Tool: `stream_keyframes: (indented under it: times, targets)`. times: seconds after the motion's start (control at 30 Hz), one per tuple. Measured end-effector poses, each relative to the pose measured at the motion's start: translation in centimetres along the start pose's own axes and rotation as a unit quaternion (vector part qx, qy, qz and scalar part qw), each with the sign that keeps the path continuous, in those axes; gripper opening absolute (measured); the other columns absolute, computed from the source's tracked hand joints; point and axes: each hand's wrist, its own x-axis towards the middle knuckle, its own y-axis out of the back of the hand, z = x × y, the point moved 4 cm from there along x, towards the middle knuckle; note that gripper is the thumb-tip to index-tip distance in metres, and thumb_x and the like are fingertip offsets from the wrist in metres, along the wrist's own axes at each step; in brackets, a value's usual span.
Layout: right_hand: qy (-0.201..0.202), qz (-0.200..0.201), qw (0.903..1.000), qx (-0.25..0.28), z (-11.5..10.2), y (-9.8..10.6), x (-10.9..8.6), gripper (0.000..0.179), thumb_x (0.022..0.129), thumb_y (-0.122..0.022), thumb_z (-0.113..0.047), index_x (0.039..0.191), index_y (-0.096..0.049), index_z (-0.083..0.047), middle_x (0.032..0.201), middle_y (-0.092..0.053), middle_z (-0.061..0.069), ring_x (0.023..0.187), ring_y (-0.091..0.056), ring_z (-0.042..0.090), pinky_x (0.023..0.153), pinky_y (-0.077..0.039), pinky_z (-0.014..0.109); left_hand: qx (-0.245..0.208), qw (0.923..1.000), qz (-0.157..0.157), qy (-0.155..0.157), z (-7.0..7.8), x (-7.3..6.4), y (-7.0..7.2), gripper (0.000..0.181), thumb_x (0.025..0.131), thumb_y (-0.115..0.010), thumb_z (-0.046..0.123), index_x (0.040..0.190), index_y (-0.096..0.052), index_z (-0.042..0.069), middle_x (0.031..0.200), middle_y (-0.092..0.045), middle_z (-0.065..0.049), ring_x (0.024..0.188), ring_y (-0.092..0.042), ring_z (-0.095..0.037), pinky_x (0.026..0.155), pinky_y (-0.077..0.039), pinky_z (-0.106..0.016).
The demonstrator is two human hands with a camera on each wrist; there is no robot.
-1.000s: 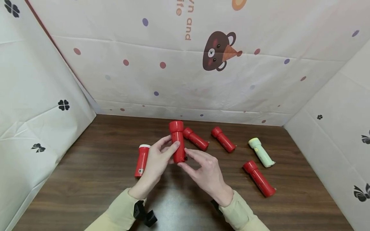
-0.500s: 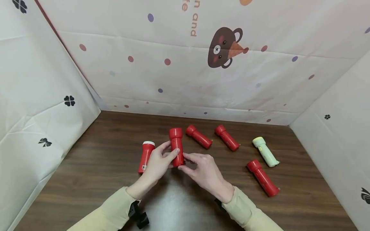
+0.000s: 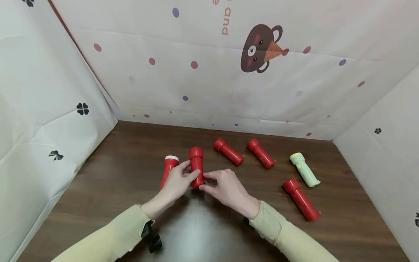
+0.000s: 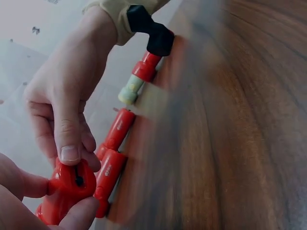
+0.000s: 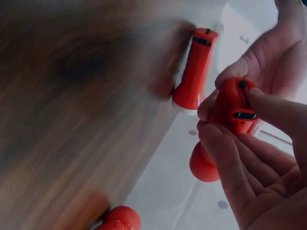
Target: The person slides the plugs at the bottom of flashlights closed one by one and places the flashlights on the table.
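Holding red flashlight (image 3: 196, 162) over dark wood-grain table (image 3: 347, 189); bear-printed white sheet (image 3: 209, 85) behind.

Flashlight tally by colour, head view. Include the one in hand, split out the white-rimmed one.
Red flashlights with red heads: 4 (one held, three on the table)
Red flashlight with a white rim: 1 (partly hidden by the left hand)
Pale green flashlight: 1
Total: 6
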Motion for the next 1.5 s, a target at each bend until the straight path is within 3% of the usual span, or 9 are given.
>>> stream_keyframes:
  times: [0.47, 0.83, 1.13, 1.5]
  targets:
    - [-0.009, -0.045, 0.9986, -0.025, 0.5, -1.0, 1.0, 0.024, 0.089, -0.085, -0.022, 0.11, -0.082, -0.01, 0.092, -0.083, 0.002, 0.072, -0.068, 0.004, 0.067, -0.057, 0.016, 0.067, 0.9977, -0.009, 0.004, -0.4, 0.5, 0.3, 0.069, 0.101, -0.069, 0.017, 0.158, -0.039, -0.007, 0.138, -0.067, -0.024, 0.116, -0.074, -0.036, 0.092, -0.065, -0.041]
    - [-0.01, -0.071, 0.997, -0.028, 0.8, -1.9, 1.5, 0.021, 0.092, -0.083, -0.024, 0.107, -0.082, -0.01, 0.081, -0.079, 0.001, 0.059, -0.051, -0.001, 0.054, -0.044, 0.015, 0.099, 0.9949, -0.012, 0.014, -1.0, 0.7, 0.6, 0.069, 0.1, -0.071, 0.015, 0.157, -0.04, -0.008, 0.14, -0.065, -0.024, 0.12, -0.073, -0.038, 0.098, -0.064, -0.044]
    - [-0.016, -0.089, 0.9954, -0.032, 0.9, -2.4, 1.9, 0.017, 0.092, -0.082, -0.023, 0.104, -0.082, -0.011, 0.078, -0.078, -0.002, 0.056, -0.049, -0.002, 0.053, -0.041, 0.016, 0.118, 0.9929, -0.01, 0.005, -1.4, 1.2, 0.7, 0.068, 0.1, -0.071, 0.014, 0.155, -0.04, -0.01, 0.139, -0.066, -0.024, 0.118, -0.073, -0.037, 0.099, -0.063, -0.045]
    - [-0.023, -0.123, 0.9915, -0.037, 1.2, -3.5, 2.2, 0.015, 0.092, -0.082, -0.024, 0.1, -0.082, -0.011, 0.067, -0.066, -0.006, 0.052, -0.045, -0.001, 0.048, -0.036, 0.016, 0.195, 0.9804, 0.004, -0.028, -1.8, 1.1, 0.6, 0.065, 0.097, -0.073, 0.015, 0.151, -0.047, -0.01, 0.123, -0.073, -0.02, 0.101, -0.072, -0.025, 0.093, -0.062, -0.043]
